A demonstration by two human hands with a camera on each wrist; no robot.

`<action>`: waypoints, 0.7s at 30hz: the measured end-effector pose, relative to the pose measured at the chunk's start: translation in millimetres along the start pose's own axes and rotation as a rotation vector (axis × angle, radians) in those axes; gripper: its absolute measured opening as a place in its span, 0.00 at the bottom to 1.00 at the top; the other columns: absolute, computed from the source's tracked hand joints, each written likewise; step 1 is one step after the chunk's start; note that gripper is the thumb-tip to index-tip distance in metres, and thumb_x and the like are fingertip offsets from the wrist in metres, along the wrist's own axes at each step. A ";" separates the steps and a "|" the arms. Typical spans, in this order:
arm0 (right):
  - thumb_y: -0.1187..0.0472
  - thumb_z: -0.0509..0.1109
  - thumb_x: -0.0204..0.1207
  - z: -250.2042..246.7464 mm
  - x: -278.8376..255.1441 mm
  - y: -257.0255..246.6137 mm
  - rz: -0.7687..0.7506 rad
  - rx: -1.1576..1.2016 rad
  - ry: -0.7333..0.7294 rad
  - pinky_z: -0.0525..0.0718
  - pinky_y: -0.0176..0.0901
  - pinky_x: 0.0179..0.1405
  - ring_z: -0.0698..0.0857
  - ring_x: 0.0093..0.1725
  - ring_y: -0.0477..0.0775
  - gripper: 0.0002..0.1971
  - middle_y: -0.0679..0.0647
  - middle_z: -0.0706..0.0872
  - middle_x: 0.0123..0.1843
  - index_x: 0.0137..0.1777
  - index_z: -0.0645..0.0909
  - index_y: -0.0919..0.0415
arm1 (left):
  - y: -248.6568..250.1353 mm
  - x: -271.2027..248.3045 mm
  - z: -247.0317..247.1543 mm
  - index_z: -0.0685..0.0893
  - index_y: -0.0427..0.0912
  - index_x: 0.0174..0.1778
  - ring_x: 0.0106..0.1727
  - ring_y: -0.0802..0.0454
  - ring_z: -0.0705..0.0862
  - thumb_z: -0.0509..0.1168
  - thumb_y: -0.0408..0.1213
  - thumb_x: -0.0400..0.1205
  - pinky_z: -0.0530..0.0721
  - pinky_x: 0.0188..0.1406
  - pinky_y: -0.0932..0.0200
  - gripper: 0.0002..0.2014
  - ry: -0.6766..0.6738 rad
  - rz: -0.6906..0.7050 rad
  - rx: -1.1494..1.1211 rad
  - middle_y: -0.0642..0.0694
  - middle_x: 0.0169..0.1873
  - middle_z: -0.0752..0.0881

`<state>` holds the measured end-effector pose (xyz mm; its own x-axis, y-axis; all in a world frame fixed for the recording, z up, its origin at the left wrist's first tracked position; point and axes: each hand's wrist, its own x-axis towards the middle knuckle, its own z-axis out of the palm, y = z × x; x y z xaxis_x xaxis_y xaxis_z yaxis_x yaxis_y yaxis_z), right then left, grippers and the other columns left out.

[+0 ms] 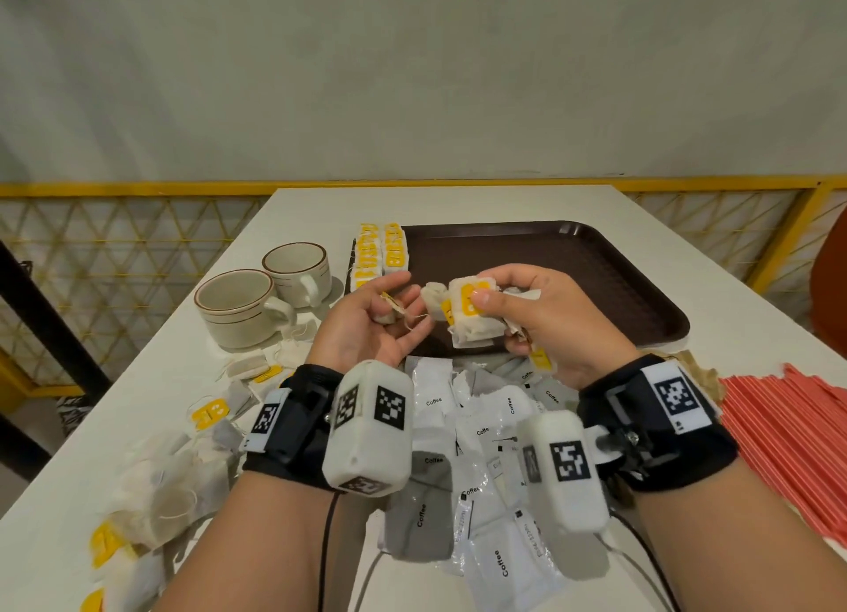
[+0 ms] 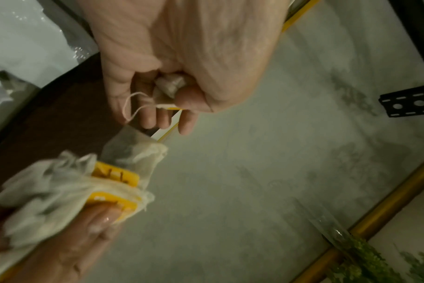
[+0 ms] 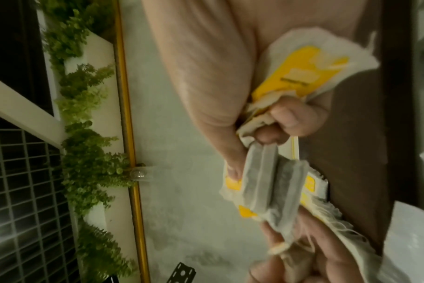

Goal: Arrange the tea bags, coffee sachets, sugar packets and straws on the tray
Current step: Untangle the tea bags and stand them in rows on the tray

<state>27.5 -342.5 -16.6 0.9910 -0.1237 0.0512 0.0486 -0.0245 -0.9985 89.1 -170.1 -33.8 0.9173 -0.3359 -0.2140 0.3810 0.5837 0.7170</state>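
Note:
Over the near left part of the dark brown tray (image 1: 596,263) both hands are raised. My right hand (image 1: 527,309) grips a bunch of tea bags (image 1: 472,313) with yellow tags, thumb pressed on the top tag; the same bunch of tea bags (image 3: 274,191) shows in the right wrist view. My left hand (image 1: 389,309) curls round one crumpled tea bag (image 1: 385,316), and that tea bag (image 2: 170,87) trails a white string. Two rows of tea bags (image 1: 380,254) lie along the tray's left edge. Loose tea bags (image 1: 174,474), white coffee sachets (image 1: 481,451) and red straws (image 1: 788,437) lie on the table.
Two cream cups (image 1: 238,304) (image 1: 298,272) stand left of the tray. The white table (image 1: 458,199) ends at a yellow railing (image 1: 137,190) at the back. A brown paper packet (image 1: 699,373) pokes out behind my right wrist. Most of the tray is bare.

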 end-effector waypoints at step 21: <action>0.65 0.76 0.73 -12.9 6.3 2.9 0.005 -0.020 0.063 0.69 0.35 0.17 0.72 0.26 0.47 0.04 0.51 0.82 0.30 0.42 0.83 0.59 | -12.3 6.2 -8.0 0.85 0.43 0.38 0.25 0.58 0.70 0.67 0.27 0.79 0.70 0.23 0.66 0.08 0.025 0.250 0.599 0.51 0.26 0.80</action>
<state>32.3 -356.1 -19.0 0.9813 -0.1864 0.0482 0.0408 -0.0437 -0.9982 91.0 -173.5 -49.3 0.9750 -0.2221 -0.0033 0.0321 0.1263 0.9915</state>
